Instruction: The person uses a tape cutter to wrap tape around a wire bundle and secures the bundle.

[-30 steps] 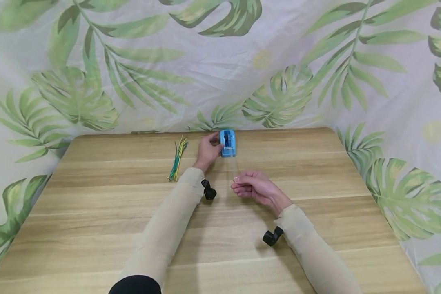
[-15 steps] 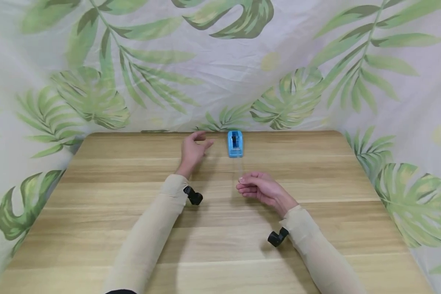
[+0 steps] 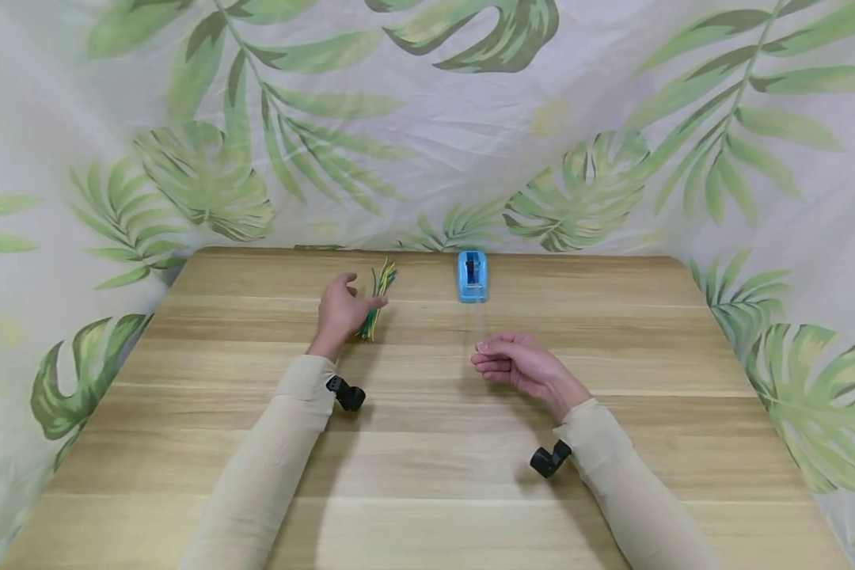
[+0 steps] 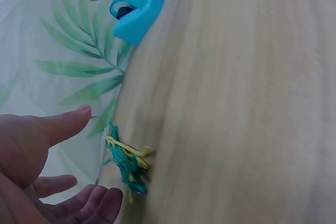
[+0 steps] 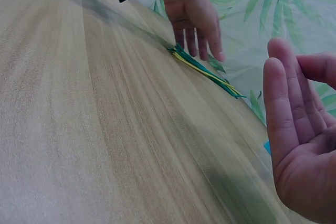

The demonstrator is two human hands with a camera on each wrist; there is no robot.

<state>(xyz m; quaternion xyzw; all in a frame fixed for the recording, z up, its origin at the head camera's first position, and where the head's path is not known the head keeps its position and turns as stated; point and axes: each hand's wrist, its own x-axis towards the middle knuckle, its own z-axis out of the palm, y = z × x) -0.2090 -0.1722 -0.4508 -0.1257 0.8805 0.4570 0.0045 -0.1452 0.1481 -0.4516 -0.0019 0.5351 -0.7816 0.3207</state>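
My right hand [image 3: 520,366] pinches the free end of a strip of clear tape [image 3: 480,321]. The strip runs back to a blue tape dispenser [image 3: 465,286] near the table's far edge. Off to the left, a loose bunch of thin green and yellow wire-like strands [image 3: 383,285] lies on the table. Beside it is my left hand [image 3: 340,310], thumb and fingers spread apart with nothing between them. In the left wrist view the fingertips come close to the strands [image 4: 126,163]. Only a sliver of the dispenser shows past the right hand in the right wrist view.
A wood-grain table [image 3: 427,467] stretches under both arms. Behind its far edge hangs a white cloth with green leaves [image 3: 427,158]. Black wrist cameras [image 3: 550,459] stick out from both cuffs.
My left hand has left the tape dispenser's side and moved left to the strands. My right hand still pinches the tape in about the same spot. The head view has turned slightly left.
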